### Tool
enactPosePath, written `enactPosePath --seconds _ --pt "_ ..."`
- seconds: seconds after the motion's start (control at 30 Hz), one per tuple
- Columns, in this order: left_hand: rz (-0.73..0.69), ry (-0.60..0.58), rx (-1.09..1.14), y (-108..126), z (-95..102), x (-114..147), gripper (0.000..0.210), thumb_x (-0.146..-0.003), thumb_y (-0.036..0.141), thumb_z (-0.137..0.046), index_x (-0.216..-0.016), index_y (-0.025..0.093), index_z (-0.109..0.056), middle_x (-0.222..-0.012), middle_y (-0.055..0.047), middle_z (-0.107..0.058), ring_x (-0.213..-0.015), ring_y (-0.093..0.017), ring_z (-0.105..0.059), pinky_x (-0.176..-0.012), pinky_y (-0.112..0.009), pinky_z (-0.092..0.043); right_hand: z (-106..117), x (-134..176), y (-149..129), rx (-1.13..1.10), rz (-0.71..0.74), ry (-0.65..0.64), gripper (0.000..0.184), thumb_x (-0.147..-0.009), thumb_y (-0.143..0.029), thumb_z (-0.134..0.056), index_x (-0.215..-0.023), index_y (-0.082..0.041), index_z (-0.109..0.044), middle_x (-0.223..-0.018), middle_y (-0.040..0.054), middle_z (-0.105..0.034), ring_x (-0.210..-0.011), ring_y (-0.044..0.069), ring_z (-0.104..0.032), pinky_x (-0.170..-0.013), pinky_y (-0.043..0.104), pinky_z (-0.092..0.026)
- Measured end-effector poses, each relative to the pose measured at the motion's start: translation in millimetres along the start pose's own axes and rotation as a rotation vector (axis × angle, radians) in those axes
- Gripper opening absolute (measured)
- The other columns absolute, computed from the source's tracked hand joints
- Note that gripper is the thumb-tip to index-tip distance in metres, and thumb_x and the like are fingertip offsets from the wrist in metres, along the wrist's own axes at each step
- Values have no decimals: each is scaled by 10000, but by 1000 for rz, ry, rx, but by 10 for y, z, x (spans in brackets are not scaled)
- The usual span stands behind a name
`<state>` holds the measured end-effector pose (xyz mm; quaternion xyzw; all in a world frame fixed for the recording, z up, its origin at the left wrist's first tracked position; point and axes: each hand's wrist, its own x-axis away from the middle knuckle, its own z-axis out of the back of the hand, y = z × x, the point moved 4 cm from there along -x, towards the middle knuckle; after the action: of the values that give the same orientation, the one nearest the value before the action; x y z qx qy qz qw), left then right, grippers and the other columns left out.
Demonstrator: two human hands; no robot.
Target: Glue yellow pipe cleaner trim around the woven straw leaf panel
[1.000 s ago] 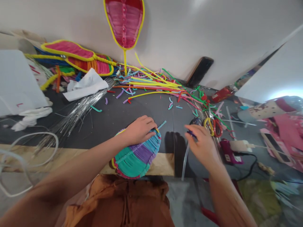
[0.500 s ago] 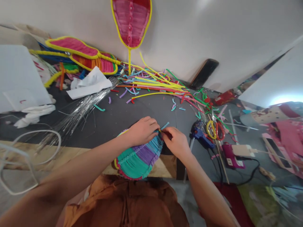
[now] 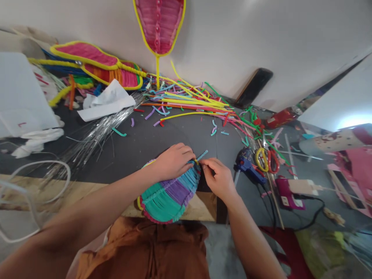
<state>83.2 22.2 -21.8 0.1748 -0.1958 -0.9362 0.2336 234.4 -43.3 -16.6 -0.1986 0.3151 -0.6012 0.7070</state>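
An oval pipe-cleaner piece (image 3: 164, 205) with teal, purple and blue bands and a dark pink rim lies tilted over the table's front edge. My left hand (image 3: 177, 159) is closed on its upper end, covering part of it. A short blue pipe-cleaner end (image 3: 202, 155) sticks out past the left fingertips, beside a bit of yellow. My right hand (image 3: 218, 177) is just to the right, thumb and fingers curled together by the piece's tip. Whatever sits between those fingertips is too small to make out.
Loose pipe cleaners (image 3: 192, 102) and cut bits lie along the back. Silver wires (image 3: 99, 130) are at left. A blue glue gun (image 3: 248, 166), scissors (image 3: 267, 159) and a pink power adapter (image 3: 287, 193) lie right. A phone (image 3: 254, 87) leans on the wall beyond.
My right fingertips have shifted slightly right, away from the blue pipe-cleaner end. My left hand keeps its hold on the piece. The view has moved a little.
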Motion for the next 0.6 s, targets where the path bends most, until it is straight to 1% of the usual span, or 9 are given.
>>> enactPosePath --seconds 0.13,0.23,0.33,0.47,0.6 --pt "-1 -9 -8 9 17 -8 183 -897 262 -518 -1004 151 -617 -1005 -87 -633 -957 -219 -554 -888 -365 -447 26 10 30 -13 -54 6 204 -893 -173 -455 -923 -211 -653 -900 63 -680 -829 182 -651 -766 318 -514" --pt "-13 -8 -6 10 17 -9 191 -907 271 -503 -1013 156 -612 -1002 -88 -633 -951 -216 -559 -882 -367 -449 44 36 31 -28 -78 -15 209 -901 -195 -453 -943 -208 -658 -902 64 -687 -811 179 -652 -738 313 -517" --pt "-16 -4 -9 6 10 -8 218 -911 283 -498 -1053 149 -595 -1025 -97 -630 -968 -220 -552 -893 -378 -446 47 72 24 -37 -93 -38 216 -906 -202 -454 -976 -205 -658 -925 71 -693 -842 182 -657 -758 317 -520" --pt "-14 -26 -29 6 -4 -10 244 -912 288 -500 -1091 143 -580 -1042 -104 -624 -991 -231 -544 -903 -386 -440 30 105 15 -34 -90 -64 232 -912 -192 -450 -994 -215 -666 -949 72 -697 -885 190 -654 -792 333 -520" --pt "-16 -28 -33 8 -3 -11 228 -922 289 -480 -1075 162 -591 -1029 -99 -616 -981 -221 -545 -894 -382 -439 7 104 12 -31 -71 -78 255 -920 -192 -440 -1025 -221 -671 -959 75 -694 -906 195 -648 -807 343 -521"
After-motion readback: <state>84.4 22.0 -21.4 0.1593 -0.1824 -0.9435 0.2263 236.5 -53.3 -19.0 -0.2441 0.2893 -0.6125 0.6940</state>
